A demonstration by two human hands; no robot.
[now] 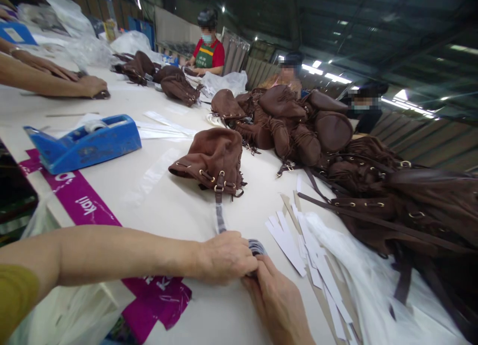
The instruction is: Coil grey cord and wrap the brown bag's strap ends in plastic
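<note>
A brown suede fringed bag [213, 158] lies on the white table [179, 210] in front of me. Its strap [220, 216], wrapped in clear film, runs from the bag toward me. My left hand [226, 258] is closed on the near end of the strap, fingers curled over it. My right hand [274, 297] meets it from below, fingers pinched on the same wrapped strap end [257, 246]. White paper strips [287, 240] lie just right of my hands.
A blue tape dispenser [84, 141] stands at the left. A big heap of brown bags [336, 156] fills the right side, with clear plastic bags [373, 285] near me. Another person's hands [85, 83] rest at far left; three other people sit at the far end.
</note>
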